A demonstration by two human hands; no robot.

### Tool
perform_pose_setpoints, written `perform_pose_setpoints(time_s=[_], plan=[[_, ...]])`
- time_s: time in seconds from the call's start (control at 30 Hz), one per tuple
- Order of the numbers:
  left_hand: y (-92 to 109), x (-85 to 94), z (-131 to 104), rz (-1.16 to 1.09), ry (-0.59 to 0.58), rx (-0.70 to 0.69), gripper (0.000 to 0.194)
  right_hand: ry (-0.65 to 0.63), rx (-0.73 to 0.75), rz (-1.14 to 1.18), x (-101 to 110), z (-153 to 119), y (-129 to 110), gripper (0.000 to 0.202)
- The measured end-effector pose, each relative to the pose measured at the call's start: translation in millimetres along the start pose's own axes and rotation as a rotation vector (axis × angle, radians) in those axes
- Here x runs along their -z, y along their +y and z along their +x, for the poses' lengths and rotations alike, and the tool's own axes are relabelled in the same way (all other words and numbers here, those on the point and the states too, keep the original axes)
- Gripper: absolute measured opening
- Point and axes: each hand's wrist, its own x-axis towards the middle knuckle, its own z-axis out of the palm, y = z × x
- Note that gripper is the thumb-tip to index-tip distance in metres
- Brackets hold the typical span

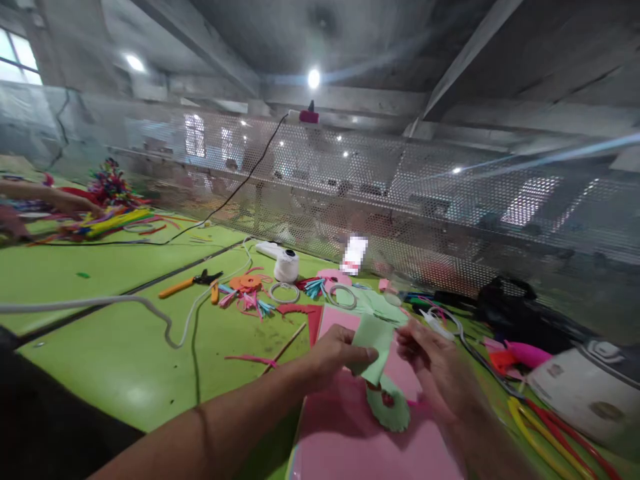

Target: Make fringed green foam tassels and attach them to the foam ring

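Note:
My left hand pinches a light green sheet piece, thumb on top, above a stack of pink sheets. Close to the sheet's right edge is my right hand, its fingers drawn together; what they hold, if anything, is hidden. Below both hands hangs or lies a round green cutout with a scalloped edge and a hole in its middle. I cannot tell whether it is joined to the sheet piece. More green sheets lie just beyond my hands.
A white thread spool, orange-handled pliers, tassels and a thin stick lie left and ahead. At right stand a white container and a black bag. A perforated metal screen closes the back. Another person's arm reaches in far left.

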Motion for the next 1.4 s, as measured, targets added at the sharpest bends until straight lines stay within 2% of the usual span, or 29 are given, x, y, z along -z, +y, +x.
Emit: perform_pose_setpoints(time_s=[0.1,0.13,0.33,0.47,0.63,0.73,0.9,1.1,1.27,1.4], plan=[[0.8,0.6,3.5,0.005,0.063,-0.081,0.034,-0.230,-0.073,-0.127,-13.1,-10.5,14.3,0.035],[1.0,0.1,4.3,0.020,0.085,-0.099,0.036,-0.263,-0.081,-0.192,-16.8,-13.8,18.1,0.039],[3.9,-5.4,5.0,0.004,0.141,-0.124,0.037,-0.221,0.002,-0.549,-19.4,-20.6,27.4,0.046],[7.2,-8.1,3.6,-0.040,0.128,-0.120,0.036,-0.222,-0.036,-0.521,-17.3,-21.5,26.2,0.045],[7.3,-9.0,3.9,-0.057,0.213,-0.179,0.033,-0.230,-0.027,-0.509,-18.2,-22.1,26.1,0.039],[5.2,-9.1,3.8,-0.087,0.217,-0.183,0.031,-0.214,-0.021,-0.507,-17.9,-21.1,27.2,0.037],[4.0,-9.5,3.4,-0.171,0.239,-0.107,0.033,-0.223,0.045,-0.583,-16.3,-19.6,33.2,0.035],[5.3,-9.1,4.5,-0.204,0.381,0.096,0.041,-0.313,0.092,-0.646,-16.0,-20.9,45.6,0.034],[2.4,-12.3,4.2,-0.224,0.327,0.093,0.039,-0.337,0.133,-0.600,-21.7,-22.2,39.8,0.037],[0.8,-15.6,4.0,-0.275,0.321,0.101,0.038,-0.325,0.054,-0.560,-24.2,-20.1,34.8,0.045]])
